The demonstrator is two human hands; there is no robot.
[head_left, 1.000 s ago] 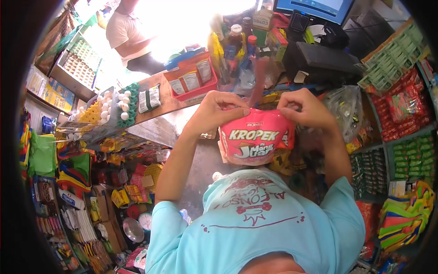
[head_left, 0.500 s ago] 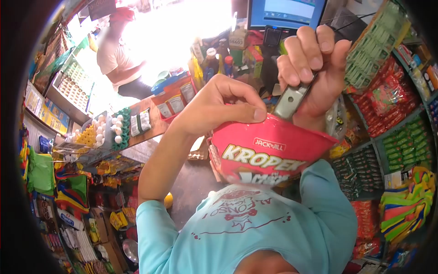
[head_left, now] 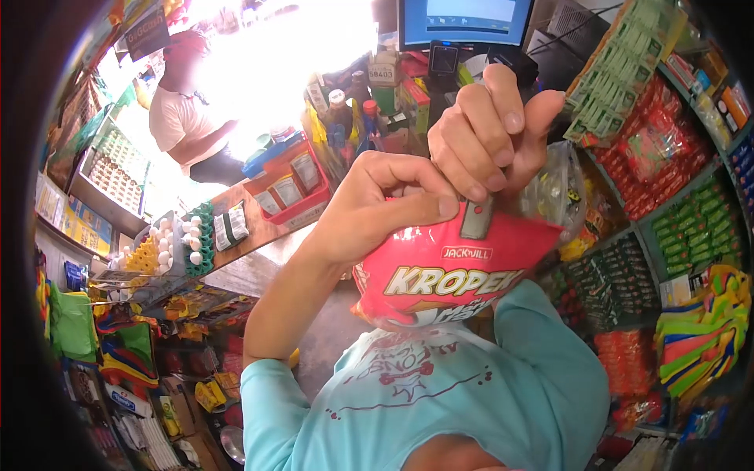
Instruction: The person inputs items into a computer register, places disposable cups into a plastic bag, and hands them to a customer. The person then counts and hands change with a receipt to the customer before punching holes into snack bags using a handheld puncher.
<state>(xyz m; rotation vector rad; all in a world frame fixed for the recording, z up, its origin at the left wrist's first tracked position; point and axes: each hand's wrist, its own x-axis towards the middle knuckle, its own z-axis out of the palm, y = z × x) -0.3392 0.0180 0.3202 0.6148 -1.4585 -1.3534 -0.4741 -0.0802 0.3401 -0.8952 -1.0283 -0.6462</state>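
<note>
A red snack bag (head_left: 448, 271) marked "KROPEK" is held up in front of my chest. My left hand (head_left: 400, 192) pinches its top edge between thumb and fingers. My right hand (head_left: 491, 137) is closed, fingers curled, around a flat grey metal tool (head_left: 476, 221) with a small hole through it. The tool's squared end overlaps the front of the bag near the top edge, and red shows through the hole. The rest of the tool is hidden behind my right fingers, so I cannot tell its exact kind.
A counter carries a red tray (head_left: 302, 206) of packets, bottles (head_left: 339, 110) and egg trays (head_left: 163, 243). A monitor (head_left: 467, 22) stands at the back. Racks of hanging sachets (head_left: 699, 235) line the right side. Beyond the counter stands a person (head_left: 184, 125) in a light shirt.
The tool has come down from above the bag's top edge to overlap its front. My right hand has moved down and left, nearer my left hand. The view has shifted slightly.
</note>
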